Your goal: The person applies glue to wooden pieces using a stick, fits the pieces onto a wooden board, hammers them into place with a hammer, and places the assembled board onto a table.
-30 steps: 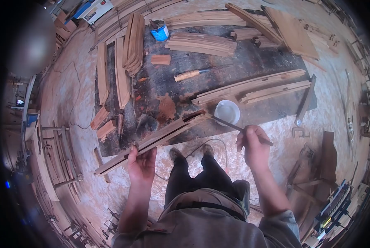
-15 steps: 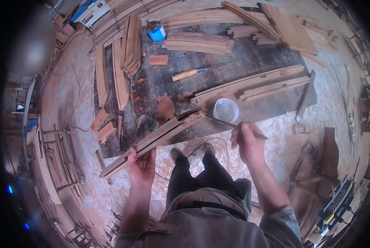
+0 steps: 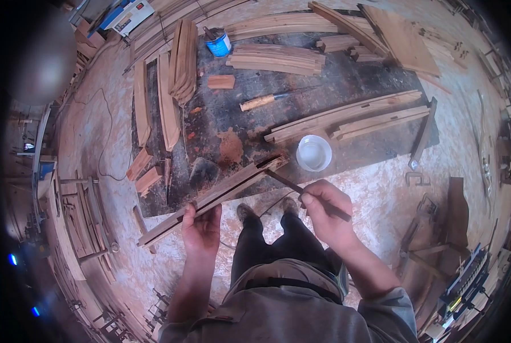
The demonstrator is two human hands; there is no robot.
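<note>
My left hand [image 3: 201, 228] grips the lower part of a long grooved wooden strip [image 3: 227, 193], thumb on top and fingers beneath. The strip slants up to the right, its far end over the front edge of the dark worktable [image 3: 255, 131]. My right hand [image 3: 328, 210] is closed around a thin dark stick [image 3: 289, 184]; its tip meets the strip near the far end. Whether that tip carries bristles is too small to tell. A white plastic tub [image 3: 313, 153] with pale contents stands just right of the strip's end.
A wooden-handled tool [image 3: 258, 103] lies mid-table, near a small wood block [image 3: 221, 82]. A blue can [image 3: 217, 43] stands at the back. Curved wooden pieces [image 3: 275, 59] are stacked around. A metal clamp [image 3: 418, 178] lies on the floor at right.
My right hand has moved left and down with the stick, whose tip has shifted from the strip's very end to slightly lower along its side. The left hand still holds the strip.
</note>
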